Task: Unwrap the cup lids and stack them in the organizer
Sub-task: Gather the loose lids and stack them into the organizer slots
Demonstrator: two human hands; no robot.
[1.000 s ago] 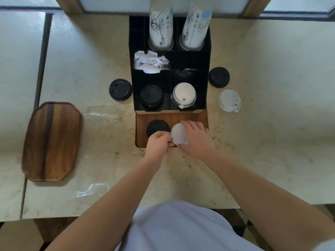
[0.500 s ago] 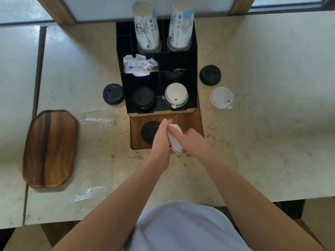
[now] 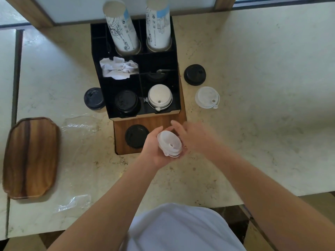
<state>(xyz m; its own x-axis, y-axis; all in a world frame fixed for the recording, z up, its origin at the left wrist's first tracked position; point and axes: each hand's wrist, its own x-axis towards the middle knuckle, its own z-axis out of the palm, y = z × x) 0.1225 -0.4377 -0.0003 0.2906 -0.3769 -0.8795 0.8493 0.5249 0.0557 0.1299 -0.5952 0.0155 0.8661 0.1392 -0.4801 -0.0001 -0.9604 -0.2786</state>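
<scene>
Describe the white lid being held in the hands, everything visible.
The white lid is a small stack of translucent white plastic cup lids, round, with a raised rim and a small round sip hole near its lower edge. Layered edges show at the bottom, so it is more than one lid. It is tilted, top face toward the camera, above the front edge of the wooden base. The left hand grips it from the left and beneath. The right hand, blurred, sits just beside it; contact is unclear.

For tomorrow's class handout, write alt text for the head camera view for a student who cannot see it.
A person's left hand holds a white cup lid above a pale counter, while the blurred right hand hovers open beside it. Just beyond stands a black organizer holding black and white lids, crumpled paper and two tall stacks of paper cups; more lids lie loose around it.
</scene>
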